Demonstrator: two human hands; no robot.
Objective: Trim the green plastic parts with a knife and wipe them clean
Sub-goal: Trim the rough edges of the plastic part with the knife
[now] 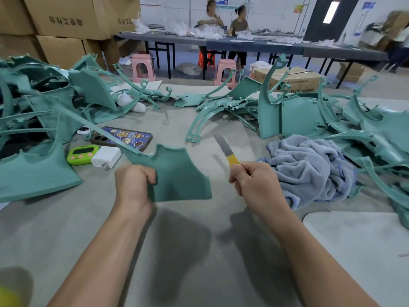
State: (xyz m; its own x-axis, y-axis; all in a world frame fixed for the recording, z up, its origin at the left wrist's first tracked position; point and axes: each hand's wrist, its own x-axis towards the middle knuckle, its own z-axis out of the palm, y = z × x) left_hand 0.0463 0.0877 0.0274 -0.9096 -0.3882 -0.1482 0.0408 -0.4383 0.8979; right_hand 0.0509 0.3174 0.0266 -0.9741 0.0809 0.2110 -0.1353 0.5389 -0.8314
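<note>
- Left hand [135, 182] curls its fingers round the left edge of a green plastic part [177, 173], held above the grey mat [199, 262].
- Right hand [254, 182] grips the knife [226, 151] (blade pointing away), just right of the part.

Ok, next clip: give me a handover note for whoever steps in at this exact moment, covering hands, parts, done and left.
Left hand: its grip is on the left edge of a green plastic part, held above the table.
Right hand: grips the knife by its yellow-taped handle, with the blade pointing up and away, clear of the part.
Blue-grey towel: bunched on the table right of the right hand, untouched.
Left pile and right pile of green parts: cannot tell which are finished.
Left to do: trim the held part's ragged top edge, wipe it, then continue through the piles.
</note>
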